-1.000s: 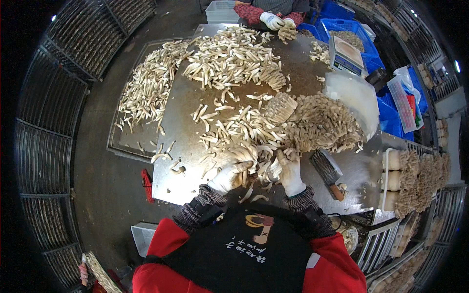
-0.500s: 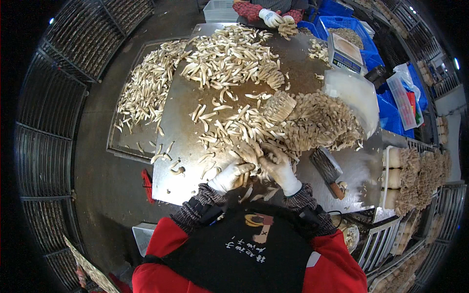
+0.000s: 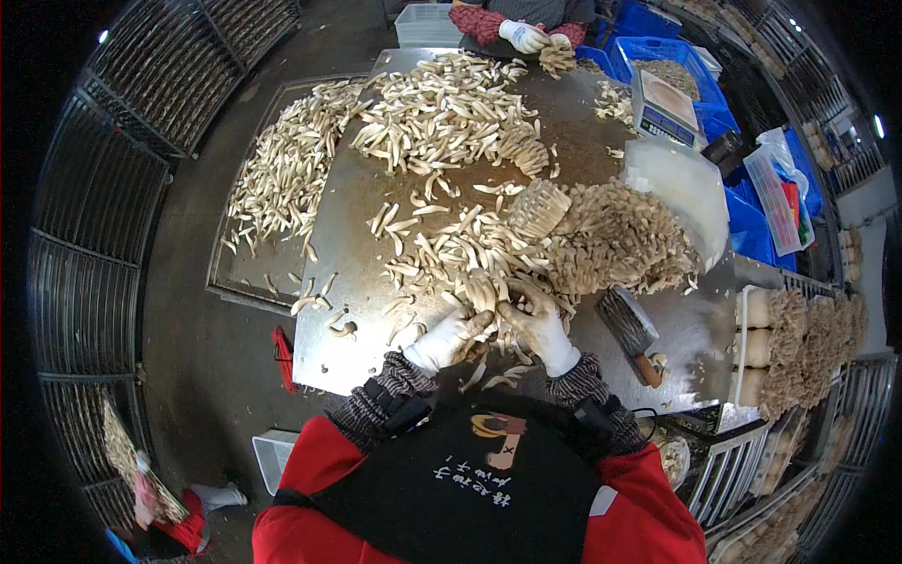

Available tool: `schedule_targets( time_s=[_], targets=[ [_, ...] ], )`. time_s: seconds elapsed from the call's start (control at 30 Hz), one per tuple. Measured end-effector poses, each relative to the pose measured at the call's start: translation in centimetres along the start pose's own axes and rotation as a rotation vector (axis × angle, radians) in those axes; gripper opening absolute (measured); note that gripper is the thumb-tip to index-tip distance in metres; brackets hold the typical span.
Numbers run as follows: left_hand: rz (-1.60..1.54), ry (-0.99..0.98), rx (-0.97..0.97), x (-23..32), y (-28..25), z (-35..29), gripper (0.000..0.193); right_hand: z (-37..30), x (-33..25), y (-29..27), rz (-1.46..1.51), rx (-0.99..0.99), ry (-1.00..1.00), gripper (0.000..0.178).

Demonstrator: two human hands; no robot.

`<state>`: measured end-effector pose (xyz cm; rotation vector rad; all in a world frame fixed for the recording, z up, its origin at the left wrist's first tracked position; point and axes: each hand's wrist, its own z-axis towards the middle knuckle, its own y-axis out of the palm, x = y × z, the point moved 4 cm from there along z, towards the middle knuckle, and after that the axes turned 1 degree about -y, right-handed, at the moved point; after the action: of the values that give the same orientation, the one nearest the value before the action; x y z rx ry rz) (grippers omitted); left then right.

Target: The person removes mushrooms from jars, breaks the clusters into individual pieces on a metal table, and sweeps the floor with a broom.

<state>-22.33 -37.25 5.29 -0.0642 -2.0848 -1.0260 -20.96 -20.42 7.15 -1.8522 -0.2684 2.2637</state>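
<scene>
In white gloves with dirty fingertips, my left hand [image 3: 445, 342] and my right hand [image 3: 542, 331] are close together at the near side of the metal table. Both are closed on a small cluster of mushrooms [image 3: 479, 289] between them; the fingertips are partly hidden among the stems. Beyond them spreads a heap of loose pale mushrooms [image 3: 470, 246]. To its right lies a big pile of uncut brown mushroom clumps [image 3: 620, 235]. A cleaver [image 3: 628, 329] with a wooden handle rests on the table to the right of my right hand.
Another mushroom heap [image 3: 437, 117] covers the far table, and more fill a low tray [image 3: 282, 179] at left. A co-worker's gloved hands [image 3: 524, 38] hold mushrooms across the table. A scale [image 3: 665, 105] and blue crates [image 3: 700, 70] stand far right. At lower left, a person carries a mushroom-covered board [image 3: 141, 461].
My hands stay nearly in place, fingers shifting slightly on the mushroom cluster. At lower left, the person with the board has come further into view.
</scene>
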Motion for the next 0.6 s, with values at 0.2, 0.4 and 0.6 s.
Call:
schedule_targets(
  time_s=[0.2, 0.4, 0.6],
  targets=[
    [-0.388, -0.084, 0.111, -2.8, 0.8, -0.4, 0.044, -1.5, 2.3, 1.1, 0.27, 0.08, 0.273, 0.044],
    [-0.517, 0.035, 0.131, -1.7, 1.3, -0.1, 0.046, -1.9, 2.9, 1.1, 0.352, 0.099, 0.245, 0.041],
    [-0.1, -0.006, -0.012, 0.3, 1.0, 0.3, 0.059, -2.5, 3.3, 0.8, 0.492, 0.03, 0.267, 0.044]
  ],
)
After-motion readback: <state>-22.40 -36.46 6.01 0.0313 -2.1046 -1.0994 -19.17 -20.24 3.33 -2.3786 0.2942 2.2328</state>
